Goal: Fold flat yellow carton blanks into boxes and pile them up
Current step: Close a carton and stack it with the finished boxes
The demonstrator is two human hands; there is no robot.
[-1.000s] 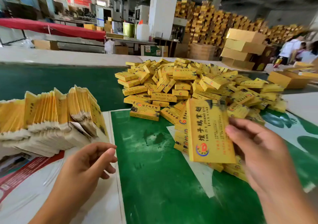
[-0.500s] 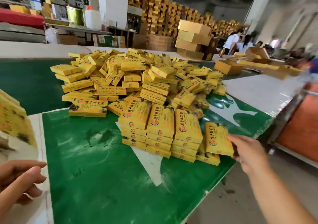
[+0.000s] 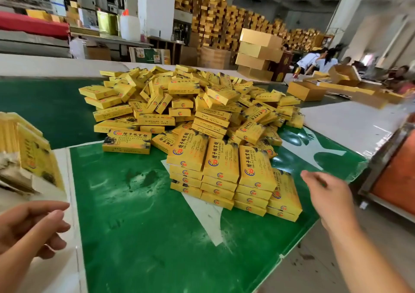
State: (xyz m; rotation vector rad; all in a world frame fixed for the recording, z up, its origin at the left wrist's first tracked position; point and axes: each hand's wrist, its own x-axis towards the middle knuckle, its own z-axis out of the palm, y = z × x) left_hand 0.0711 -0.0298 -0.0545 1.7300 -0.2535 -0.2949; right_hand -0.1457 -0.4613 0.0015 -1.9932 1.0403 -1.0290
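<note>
Neat stacks of folded yellow boxes (image 3: 222,171) stand near the green table's right edge. The rightmost, shorter stack (image 3: 284,199) has a box lying on top. My right hand (image 3: 330,199) hovers just right of that stack, fingers relaxed, holding nothing. Behind the stacks lies a big loose heap of folded yellow boxes (image 3: 190,103). At the far left, a bundle of flat yellow blanks (image 3: 29,155) stands on edge. My left hand (image 3: 29,227) rests low at the left, below the blanks, fingers loosely bent and empty.
The green table top (image 3: 139,220) ends in a slanted edge at the right, with floor below. A white sheet (image 3: 56,270) lies under my left hand. An orange cart (image 3: 395,171) stands right. Large cartons (image 3: 258,52) and several people are in the background.
My right hand carried a folded box to the right, set it on the rightmost stack and let go. The view swung right, so the blanks slid to the left edge.
</note>
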